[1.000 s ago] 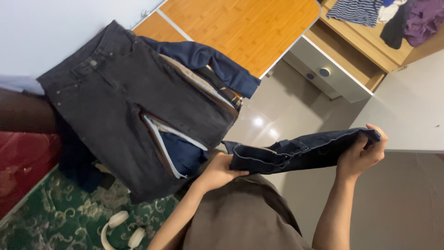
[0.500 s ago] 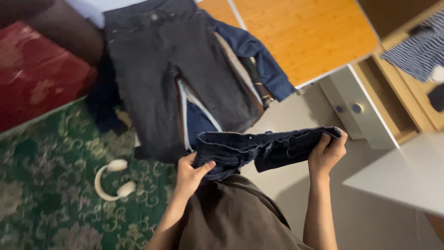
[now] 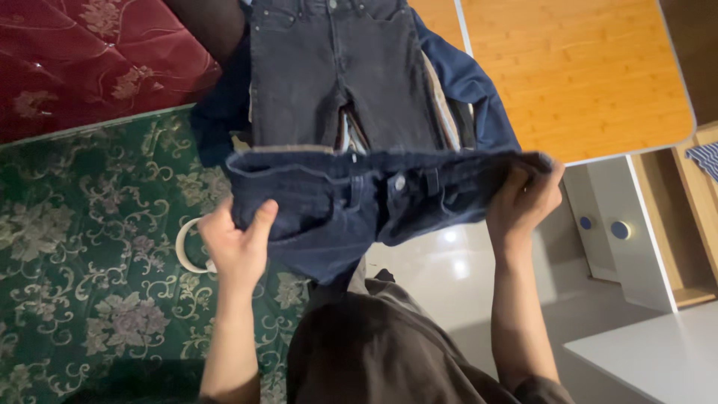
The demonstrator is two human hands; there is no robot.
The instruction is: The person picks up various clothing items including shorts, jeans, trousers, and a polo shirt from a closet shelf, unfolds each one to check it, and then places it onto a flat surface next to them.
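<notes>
Navy jeans (image 3: 359,209) stretched between both hands (image 3: 239,247).

Dark blue jeans (image 3: 351,206), waistband outstretched

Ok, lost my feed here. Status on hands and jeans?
Left hand and right hand grip the dark blue jeans by the waistband, spread wide. Black jeans lie beyond. Nothing between.
</notes>
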